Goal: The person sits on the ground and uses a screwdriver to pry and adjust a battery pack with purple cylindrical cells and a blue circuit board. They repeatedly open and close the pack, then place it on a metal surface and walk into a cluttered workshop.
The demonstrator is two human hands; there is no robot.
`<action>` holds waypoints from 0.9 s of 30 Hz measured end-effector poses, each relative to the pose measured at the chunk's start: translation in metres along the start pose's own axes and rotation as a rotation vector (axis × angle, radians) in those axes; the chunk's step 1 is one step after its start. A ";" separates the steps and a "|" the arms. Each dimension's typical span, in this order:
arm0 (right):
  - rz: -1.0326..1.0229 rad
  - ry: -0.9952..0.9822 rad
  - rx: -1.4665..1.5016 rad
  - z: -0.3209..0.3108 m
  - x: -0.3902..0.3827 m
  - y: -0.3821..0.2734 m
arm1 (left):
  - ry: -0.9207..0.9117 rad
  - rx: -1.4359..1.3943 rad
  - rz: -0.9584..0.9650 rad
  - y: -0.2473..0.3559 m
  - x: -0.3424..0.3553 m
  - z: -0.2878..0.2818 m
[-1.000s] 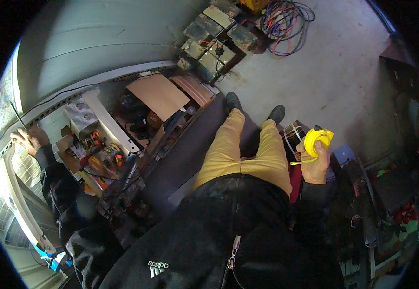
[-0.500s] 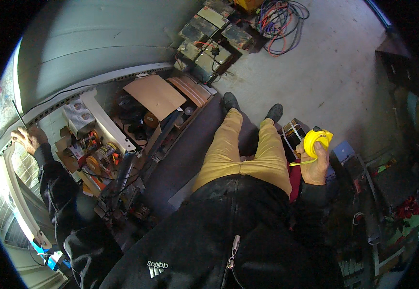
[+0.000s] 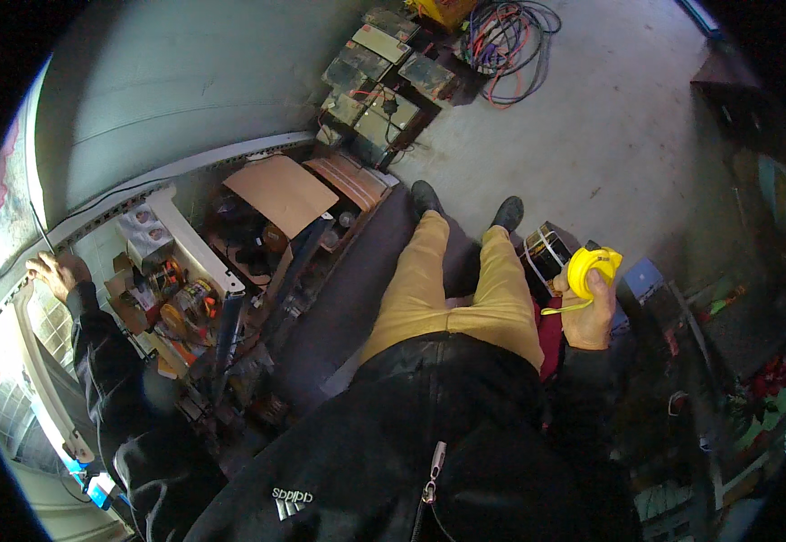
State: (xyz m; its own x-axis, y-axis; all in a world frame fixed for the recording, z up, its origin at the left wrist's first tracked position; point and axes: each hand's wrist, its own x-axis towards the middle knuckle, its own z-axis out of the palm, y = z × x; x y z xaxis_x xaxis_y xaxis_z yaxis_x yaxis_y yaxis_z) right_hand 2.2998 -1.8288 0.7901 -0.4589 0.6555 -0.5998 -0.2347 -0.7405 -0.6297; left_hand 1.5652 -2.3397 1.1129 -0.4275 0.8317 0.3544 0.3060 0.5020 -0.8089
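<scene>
My right hand (image 3: 585, 316) is wrapped round a yellow tape measure (image 3: 590, 269) beside my right thigh. A thin yellow wrist strap (image 3: 557, 312) hangs from it across my fingers. Far to the left, my left hand (image 3: 57, 273) is raised at the edge of a white shelf frame (image 3: 39, 379), fingers curled. A thin dark rod (image 3: 41, 226) sticks up from these fingers; its lower end is hidden, so its kind is unclear. Below that hand, a shelf holds orange-and-clear spools (image 3: 192, 307) and a white box (image 3: 145, 230).
A flat cardboard sheet (image 3: 282, 191) lies over a cluttered lower shelf. Several old batteries (image 3: 375, 77) stand by the wall, near coiled cables (image 3: 510, 45) on the grey floor (image 3: 610, 117). At my right are a dark box (image 3: 547, 251) and a blue container (image 3: 643, 278).
The whole view has shifted slightly, with the batteries and cables now a little further left. Both hands keep nearly the same pose, the right still round the tape measure.
</scene>
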 end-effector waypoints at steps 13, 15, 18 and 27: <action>-0.030 0.066 0.052 -0.006 -0.003 -0.016 | -0.002 0.142 0.044 -0.028 -0.020 0.033; -0.029 -0.003 0.067 -0.005 -0.003 -0.021 | 0.107 0.072 0.094 -0.036 -0.021 0.043; -0.030 -0.025 0.048 -0.006 -0.004 -0.028 | 0.073 0.048 0.114 -0.049 -0.025 0.047; -0.161 -0.001 0.143 -0.021 -0.018 -0.058 | 0.160 -0.298 0.129 -0.038 -0.038 0.042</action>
State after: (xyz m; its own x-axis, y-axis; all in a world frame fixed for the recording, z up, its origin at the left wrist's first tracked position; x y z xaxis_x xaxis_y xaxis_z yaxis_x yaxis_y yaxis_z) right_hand 2.3395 -1.7942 0.8274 -0.4068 0.7670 -0.4962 -0.4247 -0.6397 -0.6407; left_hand 1.5340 -2.4000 1.1109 -0.2380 0.9075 0.3463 0.5934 0.4181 -0.6878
